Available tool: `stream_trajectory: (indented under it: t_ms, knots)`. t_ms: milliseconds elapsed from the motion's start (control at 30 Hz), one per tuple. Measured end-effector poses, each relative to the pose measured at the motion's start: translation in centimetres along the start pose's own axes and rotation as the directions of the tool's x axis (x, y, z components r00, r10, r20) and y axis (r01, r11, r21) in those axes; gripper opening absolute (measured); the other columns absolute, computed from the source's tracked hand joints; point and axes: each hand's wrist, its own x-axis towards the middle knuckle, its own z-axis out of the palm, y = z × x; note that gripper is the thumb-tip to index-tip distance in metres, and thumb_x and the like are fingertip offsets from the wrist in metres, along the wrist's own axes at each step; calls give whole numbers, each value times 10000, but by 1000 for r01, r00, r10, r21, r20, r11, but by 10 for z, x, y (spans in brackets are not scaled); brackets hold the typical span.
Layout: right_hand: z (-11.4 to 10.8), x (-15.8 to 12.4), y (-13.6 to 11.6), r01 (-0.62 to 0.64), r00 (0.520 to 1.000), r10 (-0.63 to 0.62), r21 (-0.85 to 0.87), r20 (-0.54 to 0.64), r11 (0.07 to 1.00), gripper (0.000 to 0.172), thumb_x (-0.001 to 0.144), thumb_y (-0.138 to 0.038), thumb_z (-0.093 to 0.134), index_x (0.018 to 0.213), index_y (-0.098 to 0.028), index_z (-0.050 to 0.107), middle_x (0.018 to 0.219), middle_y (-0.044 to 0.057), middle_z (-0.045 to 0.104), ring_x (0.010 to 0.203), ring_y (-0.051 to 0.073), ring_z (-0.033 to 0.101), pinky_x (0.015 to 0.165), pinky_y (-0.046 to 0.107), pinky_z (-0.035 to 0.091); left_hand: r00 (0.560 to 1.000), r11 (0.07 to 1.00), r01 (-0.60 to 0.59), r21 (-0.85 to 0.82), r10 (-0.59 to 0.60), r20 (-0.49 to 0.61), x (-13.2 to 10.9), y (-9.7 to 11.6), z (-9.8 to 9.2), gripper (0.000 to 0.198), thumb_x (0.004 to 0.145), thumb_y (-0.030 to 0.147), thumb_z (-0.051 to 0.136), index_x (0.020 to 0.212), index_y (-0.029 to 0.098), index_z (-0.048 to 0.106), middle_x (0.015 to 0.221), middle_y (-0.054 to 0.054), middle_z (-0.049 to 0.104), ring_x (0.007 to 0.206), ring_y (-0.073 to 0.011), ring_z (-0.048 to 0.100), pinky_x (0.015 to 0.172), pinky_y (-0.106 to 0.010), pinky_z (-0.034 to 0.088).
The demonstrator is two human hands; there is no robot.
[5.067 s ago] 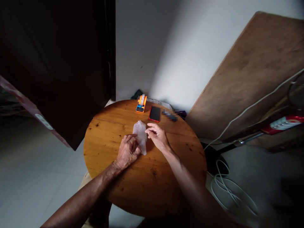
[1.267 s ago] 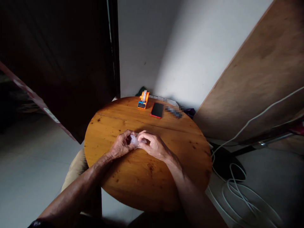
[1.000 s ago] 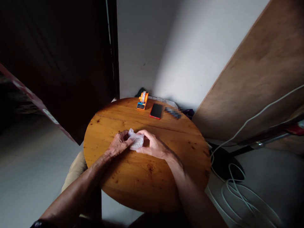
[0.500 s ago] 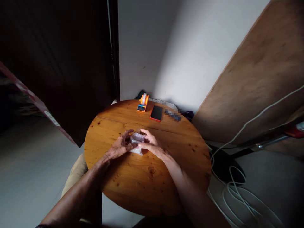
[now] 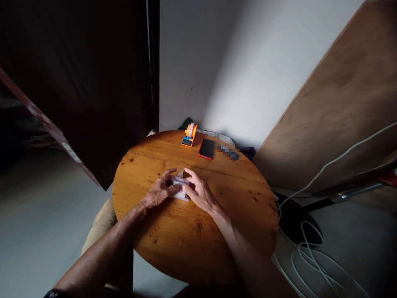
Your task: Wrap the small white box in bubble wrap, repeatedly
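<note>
A small packet of whitish, crinkled clear wrap (image 5: 180, 193), perhaps bubble wrap, lies on the round wooden table (image 5: 198, 252). What is inside it I cannot make out. From the left, my left hand (image 5: 161, 188) grips its side, thumb on top and fingers curled behind. On the right edge, my right hand (image 5: 200, 192) holds it likewise, thumb pressing the near face. A clear flap stands up at the far side between my fingertips.
Towards the back of the table stand an orange tape dispenser (image 5: 190, 134), a red-edged phone (image 5: 206, 149) and a blurred dark object (image 5: 228, 152). A white wall rises behind. Pale cable (image 5: 305, 248) lies coiled on the floor at right, by a black stand base.
The wrap's raised far part has been folded down towards me, and the packet looks flatter. My right thumb has drawn back to the right. The view has shifted slightly.
</note>
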Motion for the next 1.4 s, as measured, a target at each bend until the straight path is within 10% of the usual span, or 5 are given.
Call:
stream_trajectory:
  t_ms: [567,1400]
  knots:
    - [2,11,7,-121,969,156,183,-194,976,450,852,-450,581,1226,-200,582,828,18,695,683,161,628,643,293,503,997,994,-67,87,63,52,-6,9,5,785,766,337,728,1450,199,370,1067,-73,656,927,-183,621,816,-319,504]
    - [11,8,3,110,924,-72,80,-377,991,296,832,-219,570,1123,-216,622,843,12,725,724,155,678,645,252,532,999,1000,-26,8,25,48,-2,2,5,787,757,389,741,1424,163,391,1097,-97,627,949,-216,590,829,-330,475]
